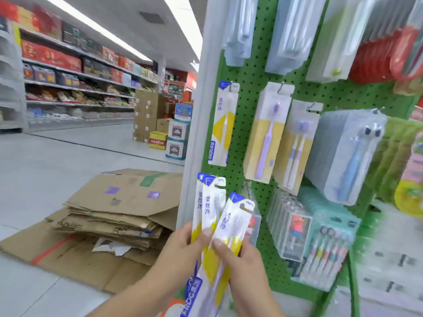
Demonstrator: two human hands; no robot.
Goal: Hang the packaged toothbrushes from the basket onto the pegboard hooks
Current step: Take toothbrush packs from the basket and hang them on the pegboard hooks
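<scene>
My left hand grips a small stack of white, yellow and blue packaged toothbrushes, held upright in front of the green pegboard. My right hand pinches one more pack of the same kind, tilted to the right off the stack. One matching pack hangs on a hook at the pegboard's left edge, above my hands. The basket is out of view.
Other toothbrush packs hang on the pegboard: a purple one, a pink pair, a blue one. A white shelf post borders the board on the left. Flattened cardboard boxes lie on the aisle floor.
</scene>
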